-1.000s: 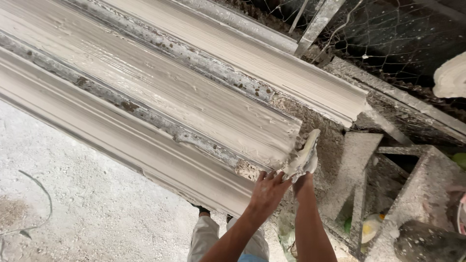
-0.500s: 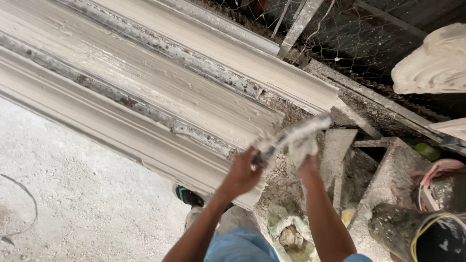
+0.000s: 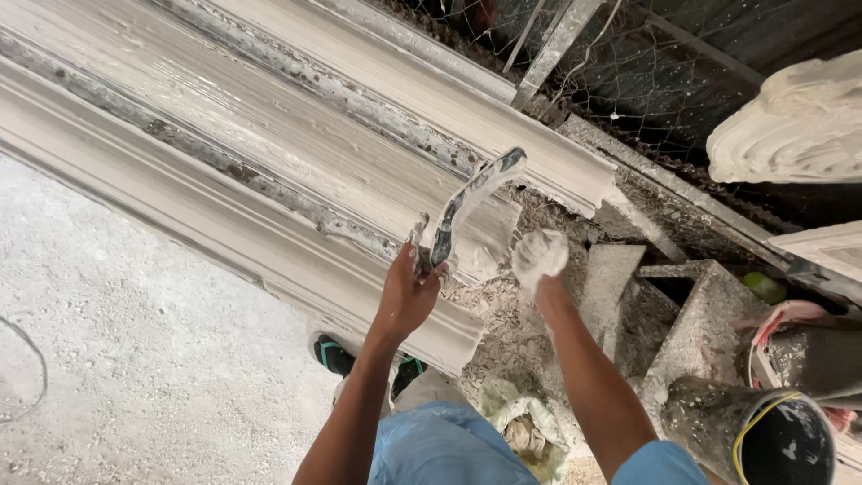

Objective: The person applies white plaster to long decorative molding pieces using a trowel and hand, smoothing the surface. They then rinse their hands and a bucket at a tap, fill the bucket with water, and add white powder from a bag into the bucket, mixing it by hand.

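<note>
My left hand point(image 3: 409, 292) grips a curved, plaster-smeared scraper point(image 3: 471, 205) and holds it upright over the near end of a long white moulded cornice mould point(image 3: 269, 153). My right hand point(image 3: 539, 254) is coated in white plaster and closed around a lump of it, just right of the scraper, above crusted plaster debris point(image 3: 512, 332) at the mould's end. The two hands are a short gap apart.
A dark, plaster-caked bucket point(image 3: 763, 431) stands at the lower right. Stepped concrete blocks point(image 3: 691, 332) sit right of my right arm. A cast white plaster piece point(image 3: 790, 126) rests at the upper right before wire mesh point(image 3: 646, 63). Rough floor point(image 3: 117, 359) lies left.
My left hand has lifted the scraper from lying across the mould's end to standing upright. My right hand has let go of it and drawn right, closed on plaster.
</note>
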The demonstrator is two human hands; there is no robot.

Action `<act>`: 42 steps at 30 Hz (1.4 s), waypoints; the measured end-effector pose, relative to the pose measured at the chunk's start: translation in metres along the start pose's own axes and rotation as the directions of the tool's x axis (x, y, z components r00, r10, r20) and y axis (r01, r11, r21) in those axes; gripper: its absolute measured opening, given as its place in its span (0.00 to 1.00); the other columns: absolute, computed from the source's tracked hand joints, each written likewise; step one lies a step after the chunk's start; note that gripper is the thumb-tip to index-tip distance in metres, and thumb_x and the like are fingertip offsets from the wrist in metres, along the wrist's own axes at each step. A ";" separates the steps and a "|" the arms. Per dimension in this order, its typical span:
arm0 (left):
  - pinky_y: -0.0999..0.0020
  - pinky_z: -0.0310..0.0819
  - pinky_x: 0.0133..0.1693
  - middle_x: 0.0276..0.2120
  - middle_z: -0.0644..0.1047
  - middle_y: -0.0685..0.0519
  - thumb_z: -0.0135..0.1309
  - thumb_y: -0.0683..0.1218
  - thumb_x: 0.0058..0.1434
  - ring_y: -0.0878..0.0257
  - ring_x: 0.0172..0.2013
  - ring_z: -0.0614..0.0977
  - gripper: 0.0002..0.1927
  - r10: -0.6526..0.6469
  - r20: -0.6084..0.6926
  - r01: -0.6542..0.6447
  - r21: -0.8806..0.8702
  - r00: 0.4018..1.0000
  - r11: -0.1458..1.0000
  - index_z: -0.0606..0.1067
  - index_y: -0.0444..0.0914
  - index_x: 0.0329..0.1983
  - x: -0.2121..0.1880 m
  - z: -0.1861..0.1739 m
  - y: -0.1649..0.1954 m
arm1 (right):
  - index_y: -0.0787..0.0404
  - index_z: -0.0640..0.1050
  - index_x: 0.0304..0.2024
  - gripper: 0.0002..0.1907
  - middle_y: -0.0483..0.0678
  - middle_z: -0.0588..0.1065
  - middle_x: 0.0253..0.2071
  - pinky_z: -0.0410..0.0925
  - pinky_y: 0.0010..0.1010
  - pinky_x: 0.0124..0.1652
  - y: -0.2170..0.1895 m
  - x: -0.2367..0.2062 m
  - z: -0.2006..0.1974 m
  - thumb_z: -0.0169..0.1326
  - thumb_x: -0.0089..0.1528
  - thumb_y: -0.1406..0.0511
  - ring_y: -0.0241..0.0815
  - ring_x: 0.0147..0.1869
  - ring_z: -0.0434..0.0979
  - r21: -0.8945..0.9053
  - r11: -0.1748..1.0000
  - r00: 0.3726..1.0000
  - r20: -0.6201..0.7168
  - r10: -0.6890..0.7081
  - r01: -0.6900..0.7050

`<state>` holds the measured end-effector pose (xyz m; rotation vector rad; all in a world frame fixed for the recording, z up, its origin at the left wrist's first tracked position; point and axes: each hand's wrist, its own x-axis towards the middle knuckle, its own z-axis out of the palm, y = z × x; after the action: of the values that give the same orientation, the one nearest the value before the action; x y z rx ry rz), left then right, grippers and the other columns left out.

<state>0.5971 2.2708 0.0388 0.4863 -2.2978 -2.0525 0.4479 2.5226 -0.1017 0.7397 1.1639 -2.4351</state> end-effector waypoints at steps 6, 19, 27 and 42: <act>0.67 0.68 0.28 0.28 0.76 0.52 0.56 0.40 0.64 0.66 0.27 0.72 0.14 -0.001 -0.007 0.001 -0.042 1.000 0.999 0.71 0.31 0.50 -0.003 0.004 0.000 | 0.60 0.74 0.36 0.07 0.47 0.71 0.34 0.72 0.27 0.33 0.014 -0.047 0.004 0.49 0.66 0.64 0.33 0.34 0.72 -0.789 0.614 0.988 -0.092 -0.126 0.005; 0.67 0.67 0.27 0.26 0.75 0.52 0.57 0.41 0.63 0.66 0.25 0.71 0.13 -0.005 -0.033 0.005 -0.001 0.999 1.000 0.71 0.31 0.48 -0.012 0.003 -0.002 | 0.66 0.73 0.55 0.16 0.54 0.75 0.46 0.73 0.23 0.33 0.031 -0.028 -0.004 0.50 0.64 0.72 0.38 0.35 0.75 -0.921 -0.022 0.866 0.373 -0.333 0.388; 0.67 0.66 0.24 0.26 0.75 0.48 0.53 0.39 0.64 0.65 0.24 0.71 0.10 -0.064 0.002 0.064 0.042 0.998 0.997 0.71 0.29 0.46 -0.011 0.005 -0.013 | 0.64 0.77 0.47 0.12 0.51 0.80 0.38 0.74 0.30 0.34 -0.013 -0.006 0.028 0.57 0.66 0.63 0.43 0.36 0.80 -0.908 0.089 0.861 0.352 -0.368 0.409; 0.65 0.73 0.23 0.33 0.77 0.42 0.43 0.35 0.62 0.60 0.26 0.77 0.22 -0.107 0.214 0.098 0.050 0.971 0.994 0.66 0.28 0.62 0.001 0.052 -0.009 | 0.58 0.71 0.56 0.15 0.48 0.72 0.54 0.64 0.38 0.60 -0.051 -0.037 -0.006 0.51 0.72 0.57 0.46 0.59 0.70 -0.695 0.009 0.505 0.512 -0.695 0.719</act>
<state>0.5863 2.3201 0.0225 0.4097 -2.4864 -2.2138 0.4536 2.5607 -0.0520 -0.4031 2.9902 -1.7437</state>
